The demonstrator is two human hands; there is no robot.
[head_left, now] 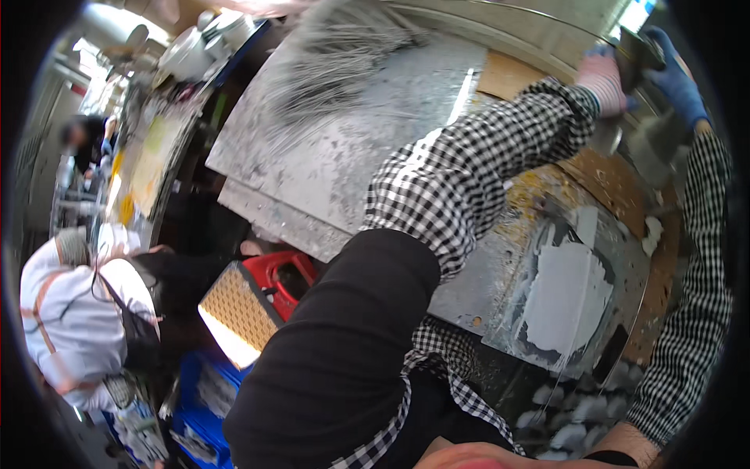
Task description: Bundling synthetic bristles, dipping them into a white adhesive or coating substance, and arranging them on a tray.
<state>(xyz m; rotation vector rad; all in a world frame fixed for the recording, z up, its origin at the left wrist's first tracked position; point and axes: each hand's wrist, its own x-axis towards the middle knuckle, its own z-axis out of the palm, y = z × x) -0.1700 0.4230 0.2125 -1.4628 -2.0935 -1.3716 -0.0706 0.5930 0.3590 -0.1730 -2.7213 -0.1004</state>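
Note:
Both my arms, in black-and-white checked sleeves, reach to the far right corner of the work table (375, 176). My left hand (600, 82), in a pink striped glove, is closed against a dark grey container-like piece (637, 56). From the other side my right hand (678, 82), in a blue glove, has its fingers curved round the same piece. Its exact kind is too blurred to tell. Just below the hands stands a grey tapered vessel (655, 148). White paste (566, 297) is spread on a board nearer to me.
A loose bundle of thin pale strands (344, 70) lies at the table's far left. A red container (285, 277) and blue crates (205, 399) stand left of me. A person in white (82, 313) bends at the left. White buckets (186, 55) stand on another bench.

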